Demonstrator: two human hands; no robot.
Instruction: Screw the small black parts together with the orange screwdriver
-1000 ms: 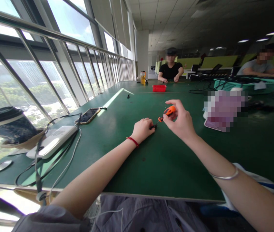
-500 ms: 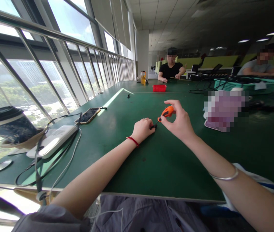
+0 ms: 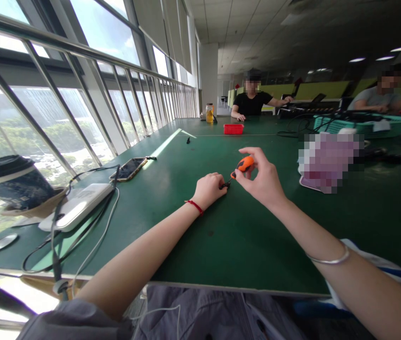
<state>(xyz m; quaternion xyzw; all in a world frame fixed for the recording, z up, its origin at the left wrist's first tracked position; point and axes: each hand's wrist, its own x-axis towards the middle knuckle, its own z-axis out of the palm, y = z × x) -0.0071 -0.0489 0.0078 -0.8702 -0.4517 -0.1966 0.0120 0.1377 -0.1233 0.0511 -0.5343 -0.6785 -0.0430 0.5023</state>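
Observation:
In the head view my right hand (image 3: 260,175) is closed around the orange and black handle of a screwdriver (image 3: 246,164). Its thin shaft slants down and left, with the tip at a small black part (image 3: 225,184). Fingers curled, my left hand (image 3: 209,190) grips that part against the green table (image 3: 200,250). The part's exact kind is too small to make out, and my left fingers hide some of it. Farther off on the table lies another small black piece (image 3: 188,140).
To the left are a phone (image 3: 129,169), a white power bank (image 3: 76,208) with cables, and a dark cup (image 3: 12,182). A red tray (image 3: 233,129) stands ahead. At the right are a blurred pinkish object (image 3: 329,163) and a green basket (image 3: 380,125). Two people sit beyond.
Both my hands keep almost the same place; the screwdriver's handle has turned slightly. Across the table, the person in black has stretched an arm out to the right of the view.

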